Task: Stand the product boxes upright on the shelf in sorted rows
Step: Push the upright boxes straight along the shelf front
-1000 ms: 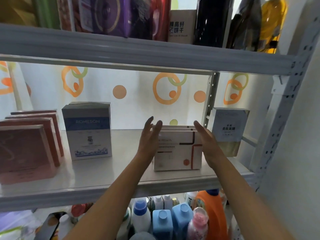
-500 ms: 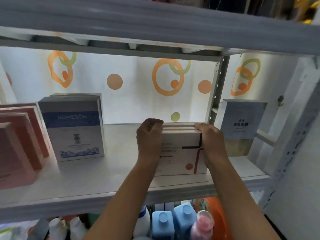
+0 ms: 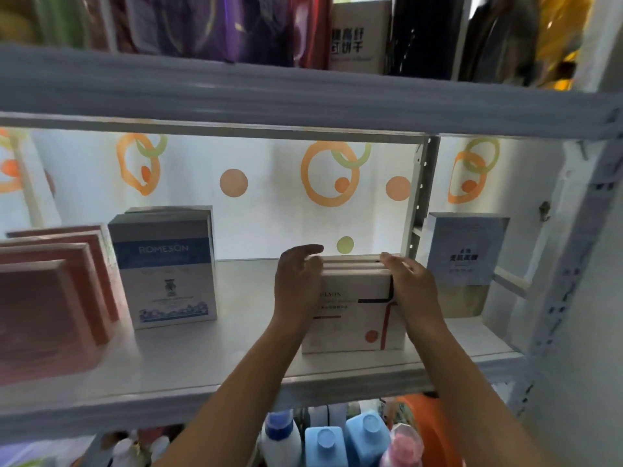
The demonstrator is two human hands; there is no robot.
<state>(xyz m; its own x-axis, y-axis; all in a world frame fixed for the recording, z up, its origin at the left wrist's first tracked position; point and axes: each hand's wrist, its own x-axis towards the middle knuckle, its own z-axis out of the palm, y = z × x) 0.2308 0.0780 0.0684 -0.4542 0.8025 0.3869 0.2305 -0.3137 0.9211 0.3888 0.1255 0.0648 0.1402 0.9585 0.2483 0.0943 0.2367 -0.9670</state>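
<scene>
I see my left hand (image 3: 296,284) and right hand (image 3: 413,288) flanking the upright white boxes (image 3: 354,318) on the shelf (image 3: 202,372), fingers loosely spread, apparently just touching; faces toward me, row running backward.

Both forearms reach up and forward; left hand (image 3: 296,284) and right hand (image 3: 413,288) face each other, palms inward, fingers loosely extended.

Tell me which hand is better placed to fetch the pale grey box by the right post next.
Right. The right hand sits on the white boxes edge nearest the grey box; the left hand would cross over.
</scene>
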